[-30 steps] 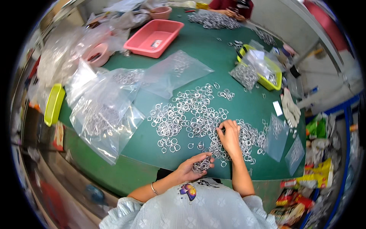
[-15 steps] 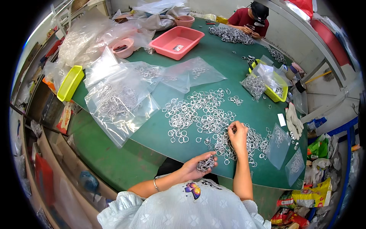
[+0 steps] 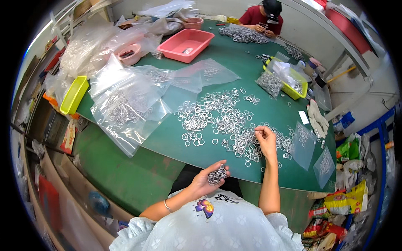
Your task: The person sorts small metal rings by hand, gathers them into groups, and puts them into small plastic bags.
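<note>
A spread of loose silver metal rings (image 3: 217,115) covers the middle of the green table (image 3: 167,134). My left hand (image 3: 208,178) is held below the table's near edge, cupped around a bunch of rings (image 3: 217,174). My right hand (image 3: 265,140) rests on the ring pile near the front edge, fingertips pinched at a ring.
Clear plastic bags of rings (image 3: 125,104) lie left; small filled bags (image 3: 302,140) lie right. A pink tray (image 3: 186,44), a yellow bin (image 3: 289,81) and white gloves (image 3: 317,119) sit on the table. Another person in red (image 3: 261,19) works at the far end.
The view has tilted, so the table sits lower and more central. My left hand with its rings has dropped slightly below the table edge; my right hand stays on the pile.
</note>
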Available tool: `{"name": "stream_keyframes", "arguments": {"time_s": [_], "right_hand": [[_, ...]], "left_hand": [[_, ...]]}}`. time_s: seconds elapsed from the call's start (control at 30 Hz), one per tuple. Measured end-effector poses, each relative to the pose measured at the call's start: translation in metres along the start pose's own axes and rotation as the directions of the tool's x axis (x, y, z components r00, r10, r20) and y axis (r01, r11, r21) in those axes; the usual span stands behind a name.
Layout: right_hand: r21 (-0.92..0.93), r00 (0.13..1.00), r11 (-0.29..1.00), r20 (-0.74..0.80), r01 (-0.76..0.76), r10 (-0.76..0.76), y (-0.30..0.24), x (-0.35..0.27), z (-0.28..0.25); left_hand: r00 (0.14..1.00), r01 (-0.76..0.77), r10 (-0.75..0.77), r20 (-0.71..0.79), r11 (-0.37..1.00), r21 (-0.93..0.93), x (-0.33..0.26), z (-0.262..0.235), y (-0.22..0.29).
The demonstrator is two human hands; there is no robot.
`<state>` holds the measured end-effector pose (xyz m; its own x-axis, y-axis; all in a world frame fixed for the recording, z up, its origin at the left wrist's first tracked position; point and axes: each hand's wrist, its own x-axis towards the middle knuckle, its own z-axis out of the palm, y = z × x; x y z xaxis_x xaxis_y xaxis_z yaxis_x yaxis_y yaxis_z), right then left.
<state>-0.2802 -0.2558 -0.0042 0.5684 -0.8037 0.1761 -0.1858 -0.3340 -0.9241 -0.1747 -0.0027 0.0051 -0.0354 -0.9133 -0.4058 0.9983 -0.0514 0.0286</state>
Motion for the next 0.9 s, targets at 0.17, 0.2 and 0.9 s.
{"name": "stream_keyframes", "arguments": {"time_s": [0.17,0.2,0.9], "right_hand": [[-0.343,0.989,0.939,-0.129,0.026,-0.074,-0.021,-0.011,-0.013],[-0.508,0.969,0.856,-0.153,0.092,-0.196,-0.023,-0.012,-0.012],[-0.140,0.996,0.989,0.077,-0.038,0.049,-0.006,0.005,-0.012]], "left_hand": [[0.999,0.047,-0.046,0.021,0.999,-0.024,0.001,-0.004,-0.004],[0.998,0.054,-0.053,0.027,0.998,-0.028,0.001,-0.005,-0.004],[0.996,0.089,-0.089,0.025,0.996,-0.011,0.016,-0.002,0.014]]}}
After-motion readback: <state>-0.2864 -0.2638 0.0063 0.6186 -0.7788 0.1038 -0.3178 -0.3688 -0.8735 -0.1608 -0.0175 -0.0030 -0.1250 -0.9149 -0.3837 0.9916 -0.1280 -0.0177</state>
